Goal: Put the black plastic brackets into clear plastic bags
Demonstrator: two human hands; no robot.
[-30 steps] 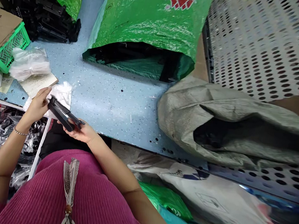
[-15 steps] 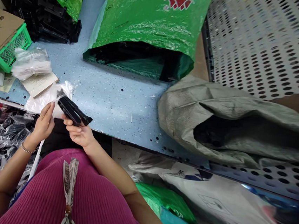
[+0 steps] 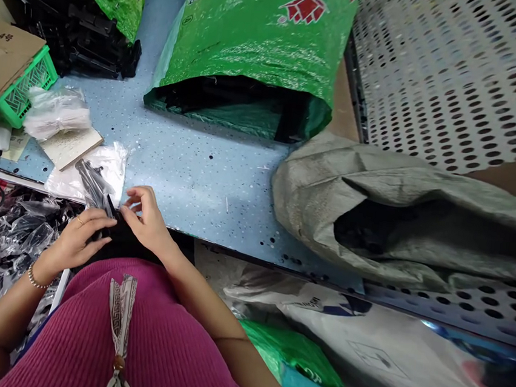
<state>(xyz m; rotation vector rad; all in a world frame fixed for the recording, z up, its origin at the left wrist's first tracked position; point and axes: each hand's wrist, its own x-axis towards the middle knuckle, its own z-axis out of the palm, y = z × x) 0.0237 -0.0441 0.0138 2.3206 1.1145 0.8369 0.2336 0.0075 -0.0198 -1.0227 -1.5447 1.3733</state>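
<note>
Currently, the left hand (image 3: 84,236) has its fingers closed around the lower end of a black part (image 3: 94,185), whose upper stretch lies inside a clear plastic sleeve. The part slants over the front edge of the blue speckled counter (image 3: 187,168), above a stack of white bags (image 3: 117,165). The right hand (image 3: 148,220) is just beside the part's lower end, its fingers curved and parted; whether a fingertip touches the part cannot be told. Up and to the left are a pale block (image 3: 71,146), a bundle of clear bags (image 3: 58,114) and a green basket (image 3: 28,86).
</note>
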